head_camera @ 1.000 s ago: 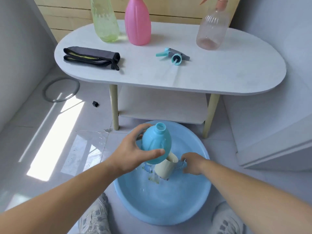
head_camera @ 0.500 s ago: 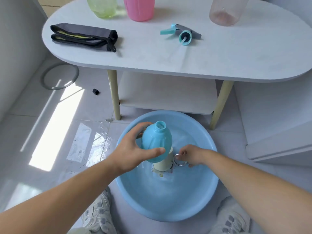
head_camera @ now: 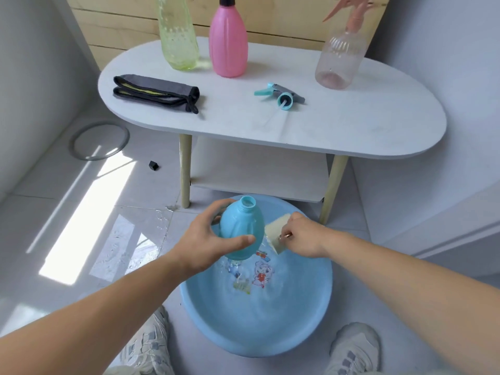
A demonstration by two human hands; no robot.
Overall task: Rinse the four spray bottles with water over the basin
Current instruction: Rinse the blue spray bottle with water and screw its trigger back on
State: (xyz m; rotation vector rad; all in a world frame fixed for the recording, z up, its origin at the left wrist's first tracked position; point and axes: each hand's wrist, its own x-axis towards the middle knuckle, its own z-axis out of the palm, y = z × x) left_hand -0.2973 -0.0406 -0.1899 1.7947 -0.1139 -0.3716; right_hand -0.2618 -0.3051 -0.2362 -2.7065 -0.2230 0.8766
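Blue basin (head_camera: 243, 334) on the tiled floor, shallow water in it. Over its far side, the left hand (head_camera: 200, 244) wraps the blue bottle (head_camera: 240, 226), uncapped, mouth up. The right hand (head_camera: 303, 236) pinches the handle of a cream cup (head_camera: 276, 234), which is tilted just beside the bottle. Beyond is a white table (head_camera: 338, 125) with a spray head (head_camera: 281, 96) and a folded cloth (head_camera: 155, 93). Then the green bottle (head_camera: 177, 36), pink bottle (head_camera: 228, 41) and clear bottle (head_camera: 339, 60) stand upright.

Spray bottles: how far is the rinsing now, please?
Done: one spray head lies detached on the table. In hand: the left hand holds the open blue bottle over the basin; the right hand tilts a cream cup beside it. Left: the pink bottle and clear bottle stand there with tops on; the green bottle shows droplets, perhaps rinsed.
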